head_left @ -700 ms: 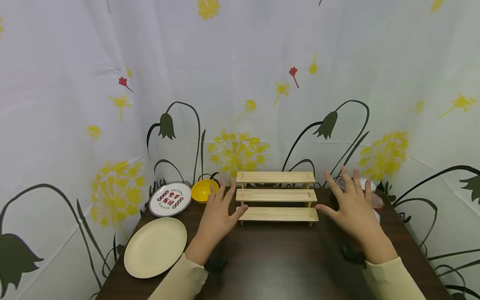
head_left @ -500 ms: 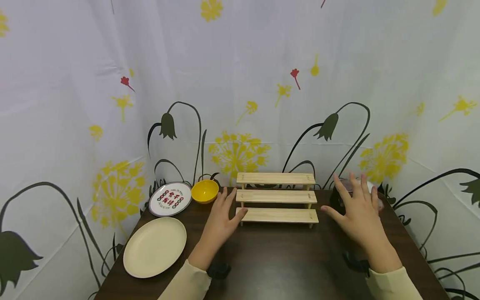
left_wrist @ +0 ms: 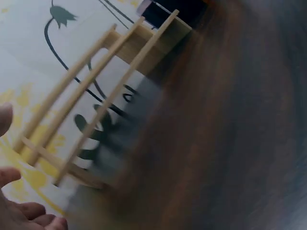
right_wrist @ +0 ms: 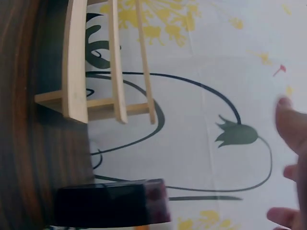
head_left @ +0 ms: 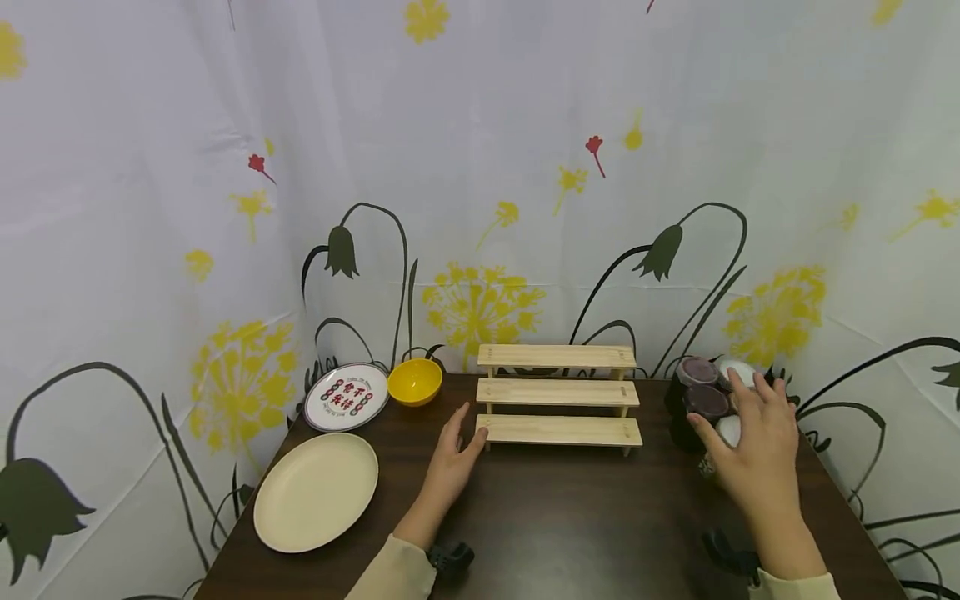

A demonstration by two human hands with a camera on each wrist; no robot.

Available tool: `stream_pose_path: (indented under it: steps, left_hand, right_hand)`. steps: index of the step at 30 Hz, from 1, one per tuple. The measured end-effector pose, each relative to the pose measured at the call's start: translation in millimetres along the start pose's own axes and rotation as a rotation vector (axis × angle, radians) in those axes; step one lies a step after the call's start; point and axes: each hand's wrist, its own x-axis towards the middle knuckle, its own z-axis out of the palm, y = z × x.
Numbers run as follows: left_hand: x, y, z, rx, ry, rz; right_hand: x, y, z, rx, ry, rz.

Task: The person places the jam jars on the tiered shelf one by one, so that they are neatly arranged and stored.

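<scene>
My right hand (head_left: 761, 458) hovers at the right side of the table with fingers spread and nothing in them. Just beyond and left of it stand dark containers with purplish tops (head_left: 707, 402), and white rounded items (head_left: 735, 372) partly covered by the fingers. In the right wrist view one dark container (right_wrist: 110, 203) lies below the hand's fingers (right_wrist: 290, 124). My left hand (head_left: 447, 467) is held above the table, fingers loosely extended, near the left end of a three-step wooden stand (head_left: 558, 430). Part of that hand (left_wrist: 29, 215) shows at the left wrist view's lower left.
On the left are a cream oval plate (head_left: 317, 493), a white plate with red characters (head_left: 347, 398) and a yellow bowl (head_left: 415, 382). A flower-printed curtain (head_left: 480, 167) borders the dark wooden table (head_left: 577, 517). Both wrists wear black devices.
My right hand has moved right, uncovering more of the dark containers. The left hand has dropped lower and nearer, away from the yellow bowl. The table items have stayed in place.
</scene>
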Motion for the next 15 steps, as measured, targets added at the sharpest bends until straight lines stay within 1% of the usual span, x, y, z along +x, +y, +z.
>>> stream_pose_path:
  steps: [3,5,8,11,13,15]
  left_hand:
    - [-2.0,-12.6,3.2,-0.180,0.022,-0.023]
    - [-4.2,-18.3,3.2,-0.278,0.041,-0.037]
    - [-3.9,-22.2,1.3,-0.379,0.052,-0.029]
    - [-0.1,-22.4,1.4,-0.463,0.061,-0.021]
    - [2.7,-23.8,2.9,-0.524,0.076,-0.023]
    - [4.2,-25.0,4.4,-0.585,0.095,-0.018]
  right_hand:
    - [-10.8,3.4,-1.5,0.108,0.130,0.064]
    - [-16.9,4.1,-2.8,0.167,0.205,0.104]
    - [-22.3,5.0,-2.8,0.219,0.295,0.168]
    - [-25.6,8.2,-0.4,0.278,0.341,0.227]
    - [-28.2,14.0,2.9,0.325,0.362,0.227]
    - [-31.5,21.7,8.1,0.422,0.387,0.197]
